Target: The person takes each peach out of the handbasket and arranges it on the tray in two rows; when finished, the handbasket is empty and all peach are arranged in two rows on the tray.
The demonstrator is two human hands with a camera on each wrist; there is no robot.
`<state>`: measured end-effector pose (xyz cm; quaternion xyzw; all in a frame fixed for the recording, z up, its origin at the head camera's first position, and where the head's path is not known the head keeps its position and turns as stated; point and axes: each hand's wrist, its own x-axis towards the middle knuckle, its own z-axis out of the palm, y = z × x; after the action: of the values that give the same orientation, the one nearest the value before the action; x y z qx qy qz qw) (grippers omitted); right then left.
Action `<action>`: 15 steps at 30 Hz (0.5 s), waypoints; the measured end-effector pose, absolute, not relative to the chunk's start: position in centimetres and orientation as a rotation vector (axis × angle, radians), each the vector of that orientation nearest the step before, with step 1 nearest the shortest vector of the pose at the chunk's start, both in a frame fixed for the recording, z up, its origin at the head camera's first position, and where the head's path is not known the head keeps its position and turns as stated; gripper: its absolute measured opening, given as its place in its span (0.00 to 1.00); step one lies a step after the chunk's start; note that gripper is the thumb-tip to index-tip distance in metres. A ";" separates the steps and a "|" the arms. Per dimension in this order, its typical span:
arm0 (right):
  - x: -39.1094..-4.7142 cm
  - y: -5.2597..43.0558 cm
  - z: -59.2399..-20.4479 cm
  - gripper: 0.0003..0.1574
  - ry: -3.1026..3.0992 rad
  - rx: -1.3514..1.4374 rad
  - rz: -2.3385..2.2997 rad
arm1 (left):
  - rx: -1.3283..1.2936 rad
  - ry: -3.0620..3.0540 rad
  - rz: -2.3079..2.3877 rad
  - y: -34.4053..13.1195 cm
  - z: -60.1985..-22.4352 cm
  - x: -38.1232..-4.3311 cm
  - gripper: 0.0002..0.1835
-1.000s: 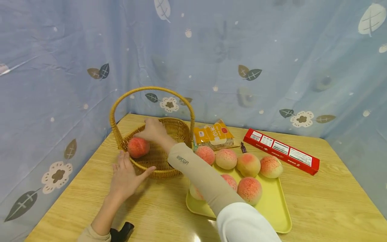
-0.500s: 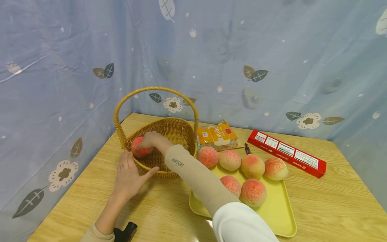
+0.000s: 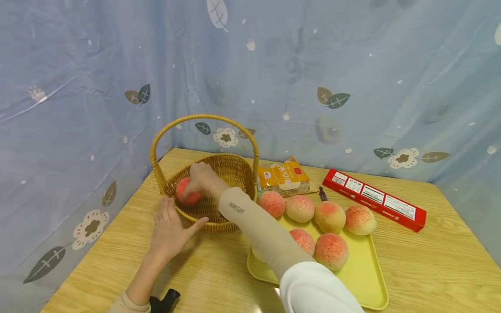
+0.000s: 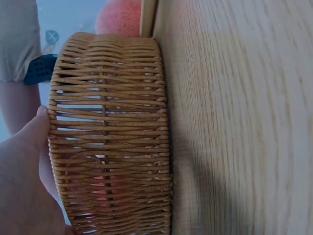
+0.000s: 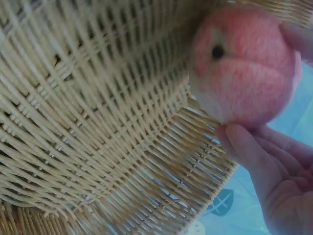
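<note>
My right hand (image 3: 204,176) reaches into a wicker basket (image 3: 219,225) with a tall arched handle. It grips a reddish peach (image 3: 182,191) at the basket's left side. In the right wrist view, thumb and fingers hold the peach (image 5: 244,83) from two sides, and a dark spot shows at its stem end. My left hand (image 3: 168,232) rests against the front left rim, thumb and fingers spread. Seen from the left wrist, the thumb of that hand (image 4: 22,186) touches the rim of the woven wall (image 4: 110,142).
Several peaches (image 3: 332,251) lie on a yellow tray (image 3: 364,278) right of the basket, some hidden by my right sleeve. Behind stand an orange food packet (image 3: 287,176), a small dark wrapped sweet (image 3: 322,194) and a long red box (image 3: 375,200). A patterned curtain (image 3: 274,65) hangs behind.
My right hand dipped over the peach from behind it, then rose slightly with its fingers around it. My left hand stays at the rim. The head view has shifted a little.
</note>
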<state>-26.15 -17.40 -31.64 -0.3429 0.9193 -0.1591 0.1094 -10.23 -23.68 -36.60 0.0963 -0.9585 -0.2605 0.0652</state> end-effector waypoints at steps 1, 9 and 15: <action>-26.2 -17.2 -31.4 0.28 2.702 -1.001 -0.506 | 0.288 -2.889 -0.795 -23.7 -36.6 -10.2 0.63; -26.5 -14.8 -28.9 0.27 2.696 -1.003 -0.826 | 0.289 -2.917 -0.798 -23.9 -36.6 -10.4 0.65; -25.4 -12.5 -27.9 0.28 2.645 -1.085 -1.067 | 0.271 -2.909 -0.788 -24.0 -36.8 -10.4 0.64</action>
<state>-25.43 -12.46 -27.87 -0.3552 0.8659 -0.3492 0.0452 -10.44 -24.03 -36.76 0.0894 -0.9597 -0.2600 0.0579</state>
